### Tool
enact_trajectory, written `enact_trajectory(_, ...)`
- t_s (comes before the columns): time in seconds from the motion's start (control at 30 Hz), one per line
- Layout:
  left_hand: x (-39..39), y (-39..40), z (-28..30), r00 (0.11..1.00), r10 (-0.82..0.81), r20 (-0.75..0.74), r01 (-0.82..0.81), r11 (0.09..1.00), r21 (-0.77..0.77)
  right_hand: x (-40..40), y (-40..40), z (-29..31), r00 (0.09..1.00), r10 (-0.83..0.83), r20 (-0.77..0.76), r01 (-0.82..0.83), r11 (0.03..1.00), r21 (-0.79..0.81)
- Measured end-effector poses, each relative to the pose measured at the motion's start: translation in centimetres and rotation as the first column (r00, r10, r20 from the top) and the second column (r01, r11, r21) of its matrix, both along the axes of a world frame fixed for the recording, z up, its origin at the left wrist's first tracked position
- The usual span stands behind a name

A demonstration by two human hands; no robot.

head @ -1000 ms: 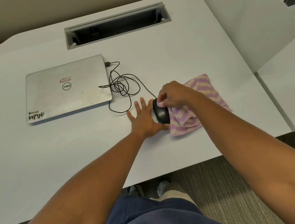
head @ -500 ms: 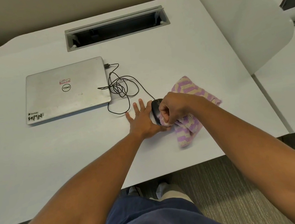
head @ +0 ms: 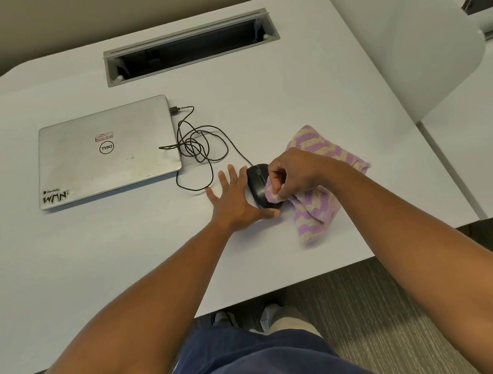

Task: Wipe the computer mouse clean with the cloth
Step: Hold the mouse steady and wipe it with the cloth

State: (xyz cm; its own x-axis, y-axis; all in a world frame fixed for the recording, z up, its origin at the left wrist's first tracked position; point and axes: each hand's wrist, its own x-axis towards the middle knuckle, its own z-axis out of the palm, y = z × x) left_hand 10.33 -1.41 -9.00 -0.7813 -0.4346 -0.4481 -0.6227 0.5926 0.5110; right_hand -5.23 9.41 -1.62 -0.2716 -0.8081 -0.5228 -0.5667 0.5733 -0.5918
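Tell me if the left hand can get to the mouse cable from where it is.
Probably yes. The left hand lies flat on the desk against the mouse, and the cable loops just beyond its fingers with nothing between. Letting go would leave the mouse unsteadied, though.

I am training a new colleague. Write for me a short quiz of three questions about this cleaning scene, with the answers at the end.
1. True or false: the laptop is open.
2. Which hand presses the cloth on the mouse?
A. left hand
B. right hand
C. both hands
3. Fill in: the mouse cable runs to the ______.

Key
1. False: its lid is closed, flat on the desk.
2. B: the right hand pinches the cloth against the mouse, while the left hand lies open on the desk, bracing the mouse's side.
3. Laptop: the plug sits at its far right corner.
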Motion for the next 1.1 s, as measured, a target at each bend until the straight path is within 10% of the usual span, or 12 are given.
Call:
enact_trajectory(0.43,0.3,-0.9,0.6,0.998,0.046,-0.038,-0.039,0.984,0.175,0.0,0.1,-0.3,0.999,-0.024,0.027,0.024,0.999,-0.021)
enact_trajectory(1.1,-0.6,-0.7,-1.2,0.998,0.061,0.002,-0.061,0.998,-0.016,2.6,-0.2,0.2,0.997,0.066,-0.027,-0.067,0.997,-0.026)
